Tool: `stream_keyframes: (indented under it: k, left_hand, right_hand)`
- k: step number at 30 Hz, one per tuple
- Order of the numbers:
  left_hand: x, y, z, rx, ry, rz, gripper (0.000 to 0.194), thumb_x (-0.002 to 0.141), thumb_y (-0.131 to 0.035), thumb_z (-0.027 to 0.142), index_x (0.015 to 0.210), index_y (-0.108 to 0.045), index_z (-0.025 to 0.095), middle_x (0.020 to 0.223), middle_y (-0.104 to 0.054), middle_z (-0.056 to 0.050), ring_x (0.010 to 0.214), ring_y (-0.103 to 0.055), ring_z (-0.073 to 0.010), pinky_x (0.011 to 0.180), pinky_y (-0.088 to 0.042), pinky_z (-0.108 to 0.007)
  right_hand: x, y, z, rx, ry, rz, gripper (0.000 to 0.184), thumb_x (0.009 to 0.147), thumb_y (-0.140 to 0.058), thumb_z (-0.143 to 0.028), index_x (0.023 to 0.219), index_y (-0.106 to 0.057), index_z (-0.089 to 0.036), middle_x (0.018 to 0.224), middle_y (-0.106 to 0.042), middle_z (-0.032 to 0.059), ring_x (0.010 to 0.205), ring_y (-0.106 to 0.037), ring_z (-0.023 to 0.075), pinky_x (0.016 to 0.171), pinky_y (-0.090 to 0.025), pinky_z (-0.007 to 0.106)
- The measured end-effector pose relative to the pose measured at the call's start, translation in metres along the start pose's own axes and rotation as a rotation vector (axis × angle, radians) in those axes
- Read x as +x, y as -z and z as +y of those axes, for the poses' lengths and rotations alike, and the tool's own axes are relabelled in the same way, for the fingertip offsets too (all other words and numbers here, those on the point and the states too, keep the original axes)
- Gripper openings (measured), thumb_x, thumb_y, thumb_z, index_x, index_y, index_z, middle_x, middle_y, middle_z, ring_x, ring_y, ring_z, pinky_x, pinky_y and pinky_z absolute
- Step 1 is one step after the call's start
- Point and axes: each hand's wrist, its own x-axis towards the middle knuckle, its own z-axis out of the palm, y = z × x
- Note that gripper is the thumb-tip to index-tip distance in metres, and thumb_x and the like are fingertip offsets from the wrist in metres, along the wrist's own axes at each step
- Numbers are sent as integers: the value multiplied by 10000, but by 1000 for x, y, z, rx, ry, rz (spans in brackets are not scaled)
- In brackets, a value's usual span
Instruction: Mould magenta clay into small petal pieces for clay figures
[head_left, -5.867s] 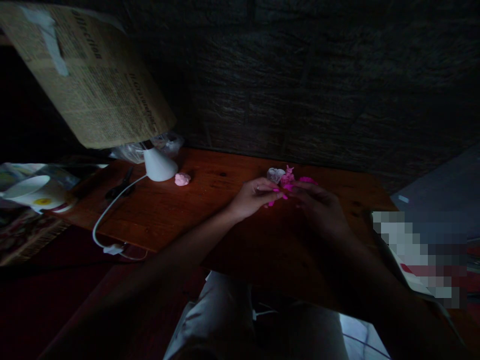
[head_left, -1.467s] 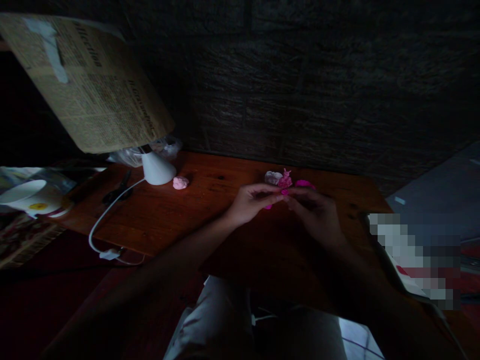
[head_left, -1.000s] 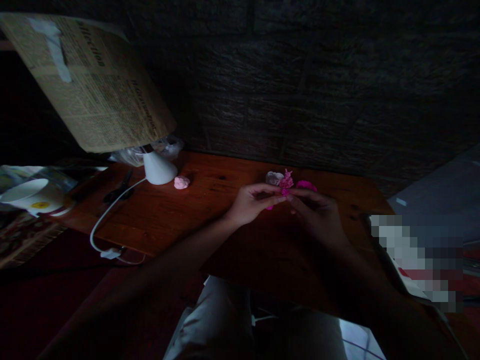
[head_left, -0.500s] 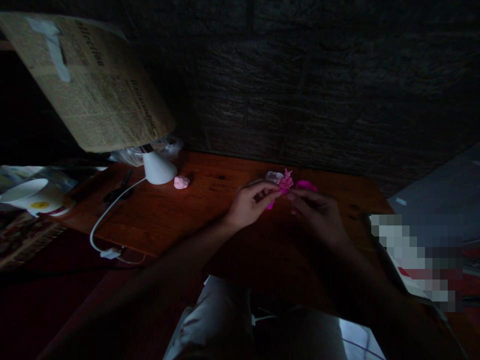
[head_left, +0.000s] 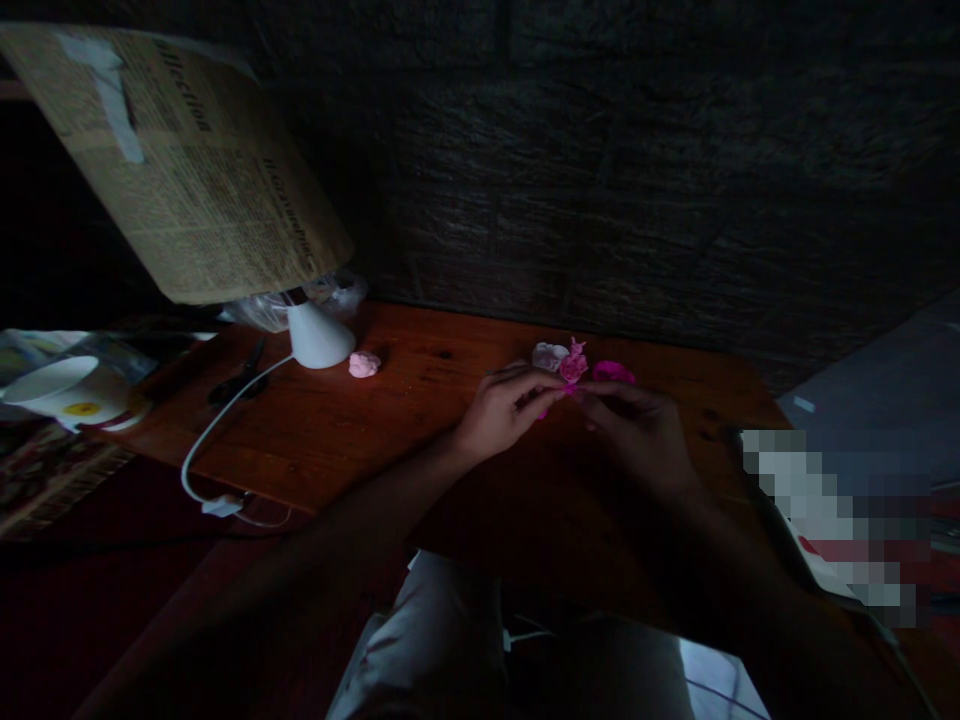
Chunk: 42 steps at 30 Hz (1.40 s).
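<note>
Between my fingertips is a small piece of bright pink clay [head_left: 570, 388]. My left hand [head_left: 506, 408] pinches it from the left, and my right hand [head_left: 637, 425] pinches it from the right. Just behind the fingers stands a pink modelled figure [head_left: 574, 362] with small spikes on top. A whitish, translucent object [head_left: 549, 356] sits beside it on the left. A flat bright pink lump [head_left: 613, 372] lies behind my right fingers. More bright pink shows under my left fingers, mostly hidden. The scene is dark, so fine detail is lost.
A lamp with a newsprint shade [head_left: 202, 170] and white base [head_left: 319, 338] stands left on the wooden table [head_left: 420, 400]. Near it are a pale pink lump [head_left: 364, 364], dark scissors [head_left: 238, 382], a white cup [head_left: 64, 390] and a cord [head_left: 196, 440]. A dark wall rises behind.
Earlier, longer pink pieces stuck out between my fingers; now a small piece is pinched there. Over the last second my fingers have shifted slightly around it. The other objects stay in place.
</note>
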Motion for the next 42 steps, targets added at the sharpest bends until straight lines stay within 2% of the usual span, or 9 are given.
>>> stream_keyframes:
  k: [6,9,13,21,26,29,35,42]
  left_hand:
    - [1,0,-3,18,-75,-15,97,918,-644,214,960,-714,161,918,-759,-67,838,-679,-144,763,-513,-254]
    - [1,0,-4,9,-78,-32,93,923,-634,205,961,-709,164,936,-759,-68,874,-688,-149,796,-521,-265]
    - [1,1,-4,5,-50,-65,114,924,-632,208,995,-709,163,939,-753,-69,879,-684,-152,794,-522,-265]
    - [0,2,-8,6,-16,-118,151,925,-630,214,1030,-720,153,935,-753,-80,848,-686,-150,751,-526,-256]
    - [0,0,-11,-16,-68,-135,169,921,-629,194,1054,-727,162,1007,-758,-100,949,-700,-176,831,-542,-289]
    - [0,1,-10,-3,-57,-140,165,925,-627,206,1046,-728,159,988,-758,-96,933,-699,-173,822,-538,-283]
    - [0,2,-7,-4,17,-130,157,936,-616,237,1031,-720,168,945,-745,-72,833,-679,-141,757,-521,-250]
    - [0,0,-6,-41,80,-136,132,923,-631,223,1001,-712,154,904,-737,-54,778,-659,-116,715,-510,-219]
  right_hand:
    - [1,2,-4,-48,23,-52,221,801,-725,-418,888,-801,-230,754,-740,17,578,-608,138,581,-515,282]
    - [1,3,-7,-85,21,-73,245,803,-723,-438,885,-798,-221,698,-718,16,578,-606,145,582,-518,285]
    - [2,5,-6,-97,-5,-97,273,779,-749,-453,906,-792,-215,754,-745,30,593,-628,157,578,-530,296]
    - [3,10,-4,-156,62,-122,209,784,-744,-371,921,-797,-223,860,-781,43,699,-676,182,658,-544,316]
    - [3,10,-5,-144,57,-131,197,774,-744,-379,889,-802,-230,824,-778,39,690,-674,186,651,-537,319]
    - [3,9,-4,-116,8,-122,224,758,-763,-402,895,-806,-230,817,-775,39,639,-644,166,618,-524,308]
    - [5,8,-2,11,-199,-122,380,700,-807,-480,982,-809,-224,829,-769,49,592,-594,129,561,-475,269]
    - [4,7,-1,31,-188,-143,362,709,-805,-483,964,-813,-227,834,-770,47,592,-579,119,566,-476,260]
